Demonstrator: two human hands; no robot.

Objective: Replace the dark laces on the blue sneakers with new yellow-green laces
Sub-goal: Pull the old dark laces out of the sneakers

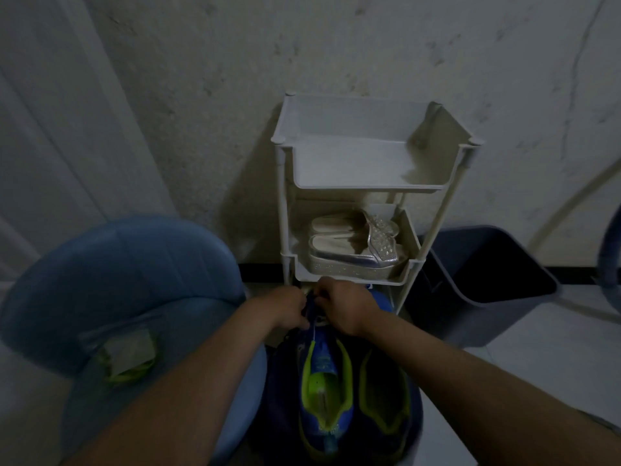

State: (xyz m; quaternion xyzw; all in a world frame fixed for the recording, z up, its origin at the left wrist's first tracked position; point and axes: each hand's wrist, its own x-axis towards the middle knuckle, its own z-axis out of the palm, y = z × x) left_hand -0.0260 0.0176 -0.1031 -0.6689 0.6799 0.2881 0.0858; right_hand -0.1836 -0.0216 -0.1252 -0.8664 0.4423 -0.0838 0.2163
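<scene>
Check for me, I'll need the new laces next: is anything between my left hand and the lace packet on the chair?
Nothing visible. The lace packet lies uncovered on the blue chair, left of the left hand, only chair surface between.

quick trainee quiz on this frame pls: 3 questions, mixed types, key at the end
1. True or false: the left hand and right hand are at the same sneaker.
2. Where is the lace packet? A) on the chair B) in the bin C) on the floor
3. Fill in: the rack's middle shelf holds a pair of silver ____.
Key: 1 true; 2 A; 3 sandals.
</scene>
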